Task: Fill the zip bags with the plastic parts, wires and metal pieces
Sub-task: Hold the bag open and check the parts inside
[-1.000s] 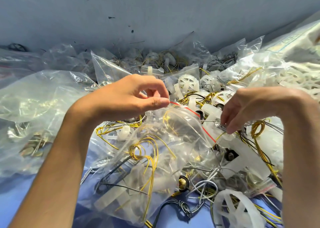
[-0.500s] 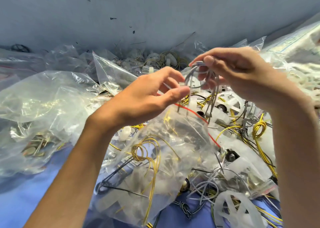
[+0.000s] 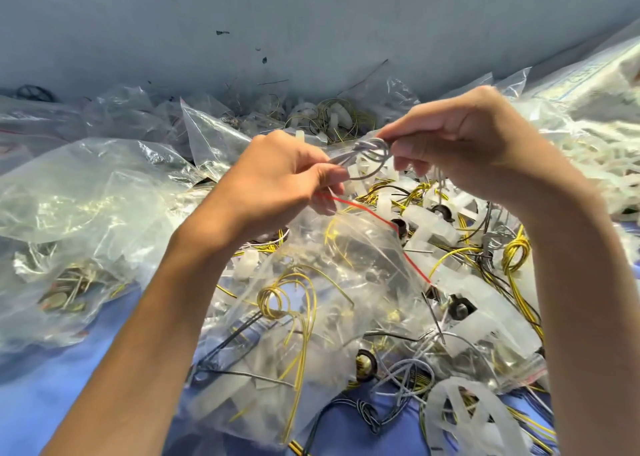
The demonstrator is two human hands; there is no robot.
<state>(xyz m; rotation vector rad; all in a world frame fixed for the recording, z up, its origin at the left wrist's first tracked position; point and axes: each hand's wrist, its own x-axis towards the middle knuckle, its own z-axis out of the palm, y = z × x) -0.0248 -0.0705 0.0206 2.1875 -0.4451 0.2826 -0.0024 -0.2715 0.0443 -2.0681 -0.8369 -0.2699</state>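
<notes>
Grey wire loop (image 3: 367, 157) is up in the air between 2 hands, just above the zip bag (image 3: 346, 265). The right hand (image 3: 464, 144) pinches the coiled end with thumb and fingertips. The left hand (image 3: 280, 178) pinches the straighter end, and its lower fingers seem to hold the bag's lip by the red strip (image 3: 381, 220). The bag lies beneath, part-filled with yellow wire (image 3: 277, 303). This looks like tidying the coil before loading. Next: lower it past the strip without snagging, mouth held wide. White plastic parts (image 3: 426, 220) heap to the right on the blue surface (image 3: 52, 396).
</notes>
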